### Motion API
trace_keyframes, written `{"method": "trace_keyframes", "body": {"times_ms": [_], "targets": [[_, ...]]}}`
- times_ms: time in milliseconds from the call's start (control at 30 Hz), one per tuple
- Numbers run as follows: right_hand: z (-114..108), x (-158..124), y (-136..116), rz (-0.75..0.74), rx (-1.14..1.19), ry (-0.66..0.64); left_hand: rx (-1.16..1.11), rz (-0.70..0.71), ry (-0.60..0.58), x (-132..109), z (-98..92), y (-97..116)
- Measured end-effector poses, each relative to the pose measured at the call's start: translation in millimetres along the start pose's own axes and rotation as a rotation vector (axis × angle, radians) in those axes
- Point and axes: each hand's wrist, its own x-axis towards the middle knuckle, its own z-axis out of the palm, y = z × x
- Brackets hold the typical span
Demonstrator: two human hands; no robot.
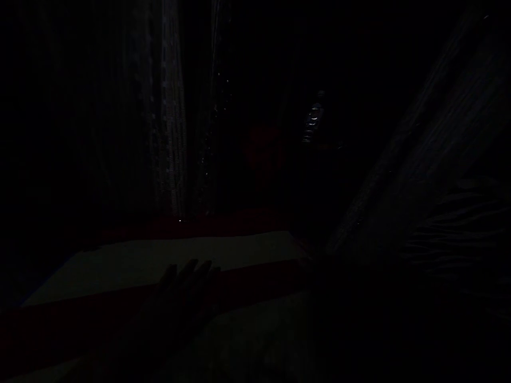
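The picture is very dark, so few details show. My left hand (pixel 184 290) reaches in from the lower left as a dim outline. Its fingers are stretched out and lie over a striped cloth (pixel 120 265) with wide pale and dark red bands. The fingertips rest around the line where a pale band meets a red one. I make out nothing held in this hand. My right hand does not show; the lower right is almost black.
Upright bundles of pale strands (pixel 172 122) hang beyond the cloth on the left. A slanting sheet of strands (pixel 399 159) runs down from the upper right. Between them, a small ridged object (pixel 313 119) glints. Faint wavy stripes (pixel 459 229) show at the right.
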Motion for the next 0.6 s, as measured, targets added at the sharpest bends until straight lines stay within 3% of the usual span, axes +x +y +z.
{"method": "trace_keyframes", "body": {"times_ms": [100, 200, 267, 367, 600], "targets": [[-2, 11, -47, -0.098, 0.158, -0.047, 0.004, 0.015, -0.075, -4, -16.2, 7], [14, 27, -103, -0.161, 0.288, -0.116, -0.025, 0.012, -0.116, -9, -23.9, 13], [28, 32, -123, -0.211, 0.322, -0.137, -0.033, -0.023, -0.092, -11, -24.4, 14], [45, 31, -120, -0.241, 0.329, -0.112, -0.034, -0.053, -0.099, -13, -23.5, 16], [47, 10, -59, -0.22, 0.32, -0.115, -0.033, -0.037, -0.167, -12, -25.4, 10]]}}
